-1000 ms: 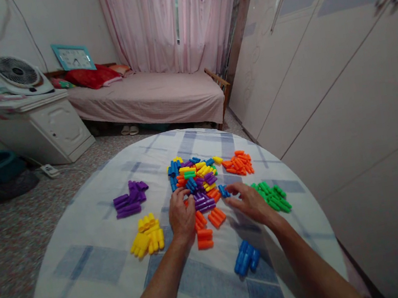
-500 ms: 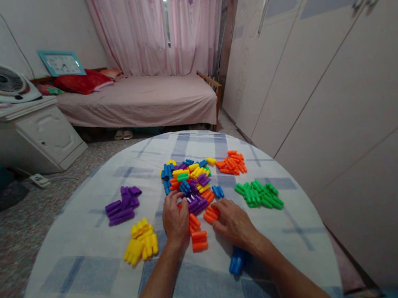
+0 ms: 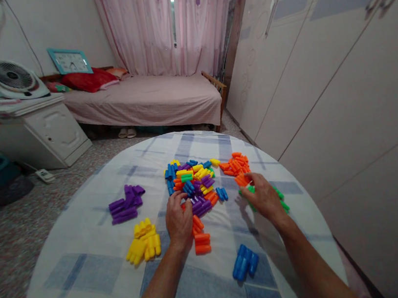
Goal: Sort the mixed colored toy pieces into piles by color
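My right hand (image 3: 264,197) pinches an orange plastic block (image 3: 241,180), made of joined tubes, just in front of the orange pile (image 3: 236,164). Below that hand, the green pile (image 3: 279,196) is partly covered. My left hand (image 3: 179,219) rests at the near left side of a mixed pile (image 3: 195,175) of coloured blocks, its fingers loosely curved and apart. A bit of orange shows between thumb and forefinger; I cannot tell whether they touch it. Loose orange blocks (image 3: 202,243) lie right of my left hand, and purple blocks (image 3: 201,206) beyond it.
Sorted purple blocks (image 3: 127,204) and yellow blocks (image 3: 143,243) lie to the left on the round table (image 3: 85,234). A blue group (image 3: 244,262) sits near the front. Beyond stand a bed (image 3: 147,97), a cabinet with a fan (image 3: 13,75), and a wardrobe (image 3: 325,101).
My right hand has carried an orange block from beside the mixed pile, away and to the right, towards the orange pile. The blue group is now uncovered. My left hand stays by the pile.
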Action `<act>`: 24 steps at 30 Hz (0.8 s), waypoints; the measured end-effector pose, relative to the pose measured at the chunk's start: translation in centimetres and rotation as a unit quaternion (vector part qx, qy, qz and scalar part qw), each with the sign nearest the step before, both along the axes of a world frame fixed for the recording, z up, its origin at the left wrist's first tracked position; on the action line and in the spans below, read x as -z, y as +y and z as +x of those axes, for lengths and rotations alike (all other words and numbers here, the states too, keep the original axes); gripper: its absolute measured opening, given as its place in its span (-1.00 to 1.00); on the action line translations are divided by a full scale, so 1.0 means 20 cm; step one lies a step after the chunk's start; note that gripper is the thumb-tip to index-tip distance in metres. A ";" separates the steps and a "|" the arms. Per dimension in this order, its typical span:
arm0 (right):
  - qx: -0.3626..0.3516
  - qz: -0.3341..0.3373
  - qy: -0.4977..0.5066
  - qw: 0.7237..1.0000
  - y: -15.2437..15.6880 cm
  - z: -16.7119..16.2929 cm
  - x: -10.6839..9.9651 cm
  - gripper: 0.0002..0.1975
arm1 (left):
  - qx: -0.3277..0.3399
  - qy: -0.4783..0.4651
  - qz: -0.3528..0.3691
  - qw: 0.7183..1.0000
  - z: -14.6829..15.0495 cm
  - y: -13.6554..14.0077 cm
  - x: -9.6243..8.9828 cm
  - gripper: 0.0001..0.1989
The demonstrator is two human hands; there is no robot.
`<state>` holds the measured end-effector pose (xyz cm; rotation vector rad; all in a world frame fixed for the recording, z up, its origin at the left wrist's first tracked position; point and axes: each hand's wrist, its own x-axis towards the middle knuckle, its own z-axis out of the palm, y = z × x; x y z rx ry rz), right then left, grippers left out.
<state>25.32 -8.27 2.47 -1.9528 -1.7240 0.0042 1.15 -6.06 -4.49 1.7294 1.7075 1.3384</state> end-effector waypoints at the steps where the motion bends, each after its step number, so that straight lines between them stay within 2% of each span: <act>1: 0.032 -0.002 -0.009 0.999 0.05 0.05 -0.01 -0.63 | -0.002 -0.001 0.001 1.000 0.00 0.00 0.00 -0.79; 4: 0.102 -0.025 -0.030 0.994 0.21 0.14 -0.01 -0.64 | -0.007 -0.006 0.003 1.000 0.00 0.00 0.00 -0.79; 7: 0.139 -0.049 -0.056 0.987 0.31 0.17 0.02 -0.65 | -0.001 -0.004 0.002 1.000 0.01 0.00 -0.01 -0.80; 12: 0.133 -0.121 -0.084 0.980 0.37 0.17 0.08 -0.69 | 0.002 0.001 -0.004 1.000 0.00 0.00 0.00 -0.79; 16: 0.122 -0.089 -0.098 0.984 0.34 0.15 0.06 -0.66 | 0.006 0.004 0.005 1.000 0.00 0.00 0.01 -0.79; 18: 0.092 -0.048 -0.080 0.991 0.29 0.11 0.04 -0.66 | 0.005 0.002 0.005 1.000 0.00 0.00 0.00 -0.79; 21: -0.016 -0.003 0.000 1.000 0.17 0.01 0.04 -0.70 | 0.002 -0.002 0.001 1.000 0.00 0.00 -0.01 -0.79; 24: -0.109 -0.013 0.094 0.989 0.04 -0.12 0.08 -0.72 | -0.001 -0.012 0.002 1.000 0.00 -0.01 -0.02 -0.80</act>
